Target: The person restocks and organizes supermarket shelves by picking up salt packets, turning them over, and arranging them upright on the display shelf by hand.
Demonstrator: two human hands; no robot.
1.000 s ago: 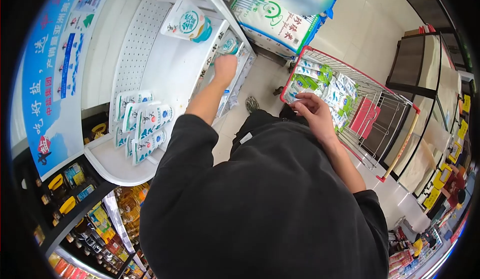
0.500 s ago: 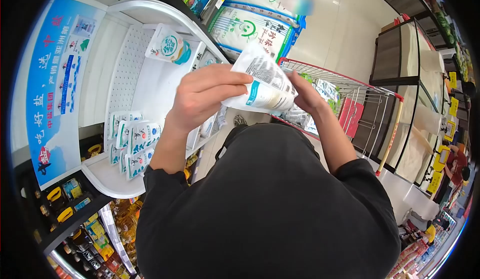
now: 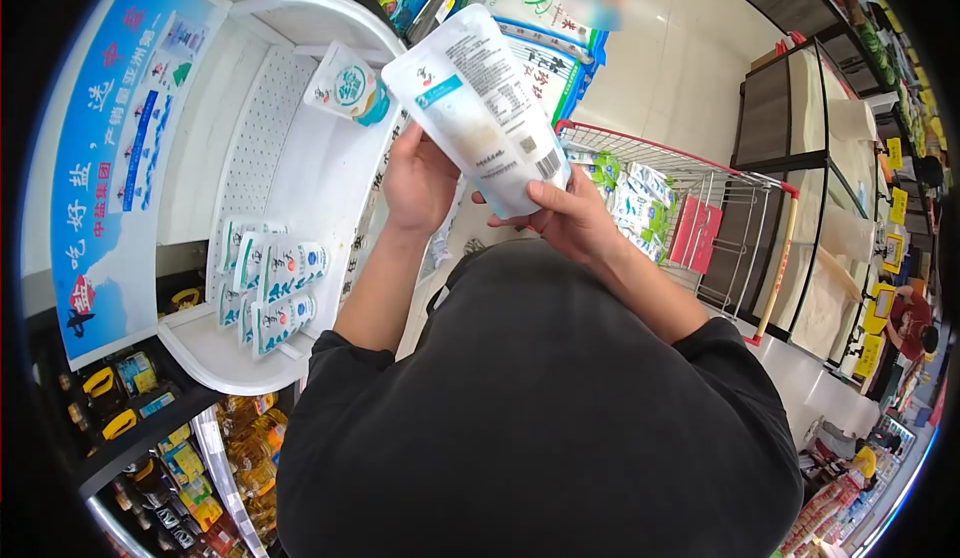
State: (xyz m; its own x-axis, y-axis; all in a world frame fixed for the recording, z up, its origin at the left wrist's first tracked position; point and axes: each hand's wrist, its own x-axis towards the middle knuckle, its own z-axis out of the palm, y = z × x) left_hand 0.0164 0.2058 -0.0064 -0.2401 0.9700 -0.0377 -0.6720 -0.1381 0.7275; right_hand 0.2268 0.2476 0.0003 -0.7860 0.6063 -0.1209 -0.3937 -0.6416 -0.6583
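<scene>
In front of my chest a white and blue salt packet [image 3: 470, 118] is tilted, its printed back with a barcode facing me. My right hand [image 3: 570, 218] grips the packet's lower corner, thumb on the front and fingers underneath. My left hand [image 3: 420, 183] is closed against the packet's left edge, with most of its fingers hidden behind it. A similar packet [image 3: 348, 86] stands at the far end of the white display shelf [image 3: 310, 173] to my left. Several more salt packets [image 3: 285, 268] stand in rows at its near end.
A red-rimmed shopping cart [image 3: 740, 233] with several packets inside stands to my right. Large rice sacks [image 3: 530, 3] are stacked ahead. Dark shelving units [image 3: 785, 123] line the right side. Oil bottles [image 3: 250, 453] fill a lower shelf at left, below a blue sign [image 3: 125, 158].
The packet has been turned more upright and its back now faces me fully. My left hand moved from its top to its left edge; my right hand came round to its lower corner.
</scene>
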